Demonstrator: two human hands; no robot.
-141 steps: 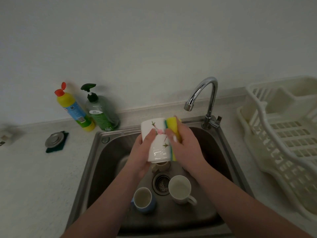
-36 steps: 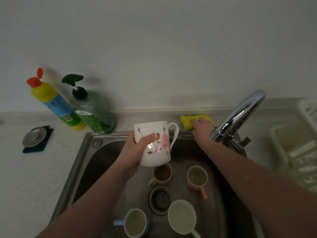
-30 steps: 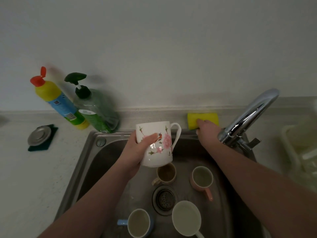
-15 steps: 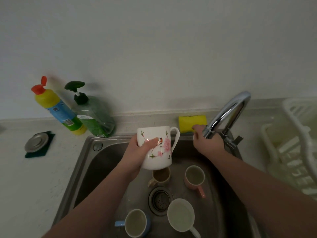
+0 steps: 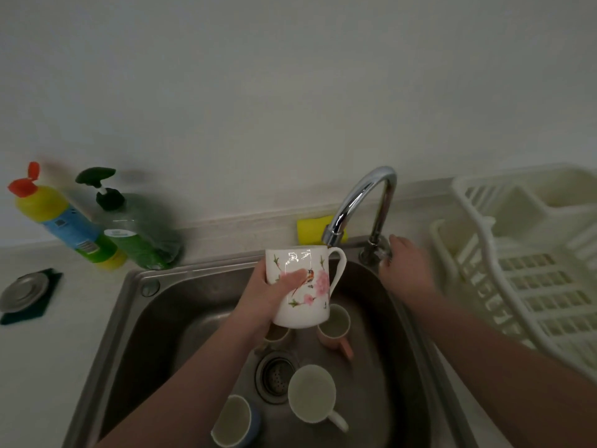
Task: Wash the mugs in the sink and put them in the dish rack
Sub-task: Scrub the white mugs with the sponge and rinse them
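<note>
I see a pale surface [image 5: 48,367] under a plain wall, sink [image 5: 135,318] holding four mugs, left hand [image 5: 268,299] gripping the floral mug [image 5: 302,286] beneath the faucet [image 5: 361,202], right hand [image 5: 403,270] at the faucet base, grip unclear, dish rack [image 5: 517,270] right.

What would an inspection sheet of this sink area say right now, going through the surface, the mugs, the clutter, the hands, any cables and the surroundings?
Surface: pale countertop around a steel sink.
Job's things: floral mug held under the faucet spout; no water seen. Pink mug, white mug, blue mug and a partly hidden brown mug in the basin. White dish rack on the right, no mugs seen in it.
Clutter: yellow sponge behind the sink; yellow bottle, green pump bottle, metal sink stopper on a dark green pad.
Hands: left hand grips the floral mug; right hand at the faucet base, blurred.
Cables: nothing seen.
Surroundings: plain wall.
</note>
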